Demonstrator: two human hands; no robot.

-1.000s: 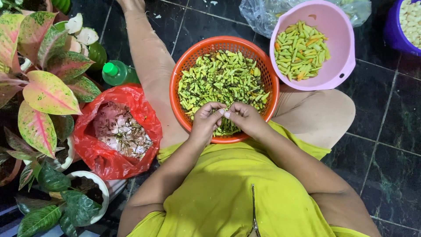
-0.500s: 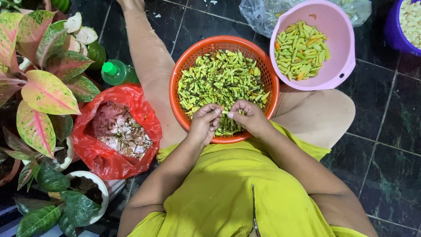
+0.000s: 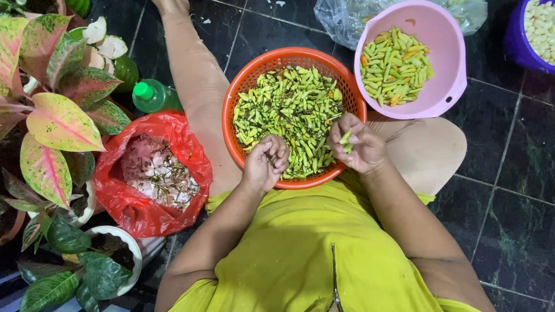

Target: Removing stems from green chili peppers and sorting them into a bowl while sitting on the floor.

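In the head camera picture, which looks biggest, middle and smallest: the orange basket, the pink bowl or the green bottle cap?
1. Orange basket, widest.
2. Pink bowl, a bit smaller, though its top edge runs out of the picture.
3. Green bottle cap, far the smallest.

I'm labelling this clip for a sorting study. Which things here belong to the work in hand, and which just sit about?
In the work:
right hand holding a green chili
left hand
orange basket
pink bowl
red bag

Just about:
green bottle
potted plants
purple tub
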